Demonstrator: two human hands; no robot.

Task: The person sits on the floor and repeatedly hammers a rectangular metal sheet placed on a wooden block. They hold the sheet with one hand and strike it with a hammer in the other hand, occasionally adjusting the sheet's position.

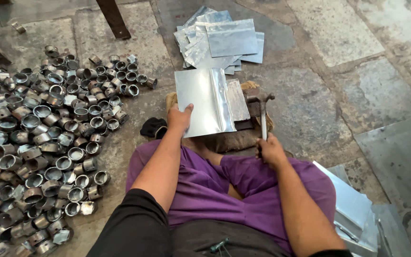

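Sheet metal piece (pixel 205 100), shiny and roughly rectangular, is being held flat over a narrow metal block (pixel 238 99) right in front of the crossed legs, with its long axis running away from the body and tilted a bit to the right. A crease or fold line can be seen running lengthwise near its right edge. It's gripped at the near left corner by the left hand (pixel 179 119), thumb on top and fingers tucked under, so that hand is closed on it. A hammer (pixel 262 112) is held upright-ish by the right hand (pixel 269 150), which is wrapped tight around the lower handle, with the head sitting just beside the sheet's right edge, above the block. Some burlap sacking (pixel 224 140) is laid under the block on the stone floor (pixel 357 95). A loose stack of cut metal sheets (pixel 222 40) is lying further out, well apart from the hands. Off to the left, a big heap of short metal rings (pixel 44 143) is spread over the floor. More folded sheets (pixel 353 204) are piled by the right knee.
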